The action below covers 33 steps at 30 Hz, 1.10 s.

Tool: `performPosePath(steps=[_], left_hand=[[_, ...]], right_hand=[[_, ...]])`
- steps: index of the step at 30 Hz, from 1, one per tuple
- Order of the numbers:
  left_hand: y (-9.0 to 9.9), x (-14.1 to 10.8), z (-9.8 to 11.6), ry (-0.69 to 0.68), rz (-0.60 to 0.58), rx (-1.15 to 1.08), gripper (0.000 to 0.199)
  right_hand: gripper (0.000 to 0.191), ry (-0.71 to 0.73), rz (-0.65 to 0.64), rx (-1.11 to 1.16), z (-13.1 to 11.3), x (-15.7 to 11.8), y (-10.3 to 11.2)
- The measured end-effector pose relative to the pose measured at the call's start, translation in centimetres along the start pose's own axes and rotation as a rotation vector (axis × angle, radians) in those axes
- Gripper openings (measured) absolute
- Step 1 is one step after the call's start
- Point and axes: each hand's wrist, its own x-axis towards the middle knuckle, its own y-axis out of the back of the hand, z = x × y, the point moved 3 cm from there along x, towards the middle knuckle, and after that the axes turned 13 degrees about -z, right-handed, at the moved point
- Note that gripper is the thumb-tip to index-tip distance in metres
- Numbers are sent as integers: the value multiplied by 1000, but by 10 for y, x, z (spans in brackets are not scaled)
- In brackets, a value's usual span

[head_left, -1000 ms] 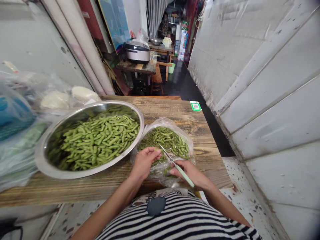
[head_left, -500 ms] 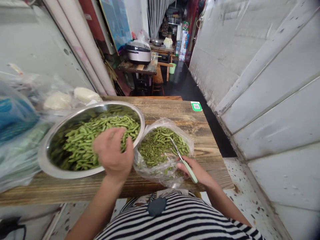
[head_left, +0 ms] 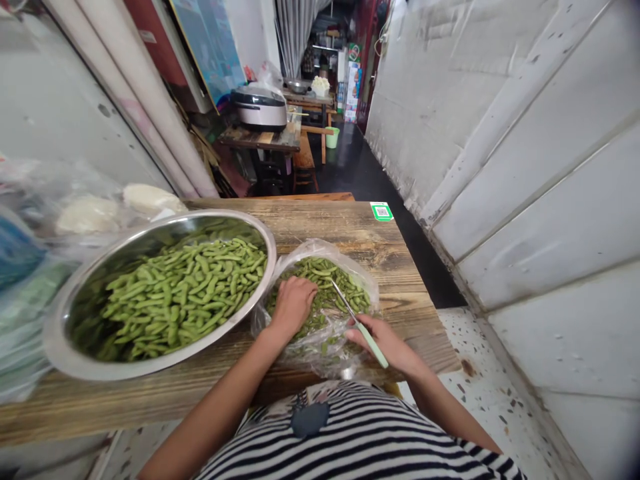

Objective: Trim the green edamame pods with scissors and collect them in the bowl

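"What worries you most here?"

"The blade [head_left: 345, 303]. The right hand [head_left: 379, 340] is clenched round its green handle [head_left: 369, 343], and the tip points up toward the left hand [head_left: 294, 308], just beside it. Those fingers are curled down onto the green pods [head_left: 327, 283] inside a clear plastic bag [head_left: 265, 321]."

"Is the left hand gripping anything?"

"It's pressed onto the pile, but I can't tell whether it's pinching a pod."

"So a slip's the danger?"

"Yes. A slick pod could send the tip into those fingers, or through the thin bag."

"And the steel bowl [head_left: 55, 340] just left of the left hand?"

"It's heaped with more pods [head_left: 175, 293]. A careless elbow could jolt it, and the bag, close under both hands, could slide over the front edge of the wooden table [head_left: 320, 223]."
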Motion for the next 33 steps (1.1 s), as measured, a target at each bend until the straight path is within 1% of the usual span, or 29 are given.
performPosePath(steps=[2, 4, 8, 12, 14, 16, 19, 22, 27, 29, 33], left_hand=[[-2, -5, -1, 8, -19, -73, 21], [-6, -9, -1, 27, -64, -86, 20], [-13, -13, 2, 37, -143, -8, 22], [-12, -14, 9, 25, -219, 116, 17], [-11, -13, 11, 43, -225, 102, 15], [-9, -14, 11, 74, -195, -30, 16], [-8, -18, 9, 155, -124, -362, 21], [-7, -24, 9, 220, -90, -645, 25], [0, -29, 12, 289, -33, -911, 25], [-1, -30, 12, 320, -49, -1034, 27], [-5, -31, 14, 366, -107, -1359, 31]], right_hand=[[42, -2, 7, -61, 0, 3, 0], [41, -7, 7, -115, -1, 5, -1], [41, -14, 0, -159, -3, 7, -2], [40, -10, -4, -180, -3, 5, -2], [40, -14, -7, -186, -2, 4, -2], [38, -20, -3, -195, -1, 4, -2], [36, -21, 3, -210, 0, 3, -2], [35, -15, -1, -235, -1, 3, -3], [35, -11, -31, -271, -9, 3, -5], [34, -18, -16, -293, -11, 3, -4], [27, 14, 23, -314, -11, 2, -5]])
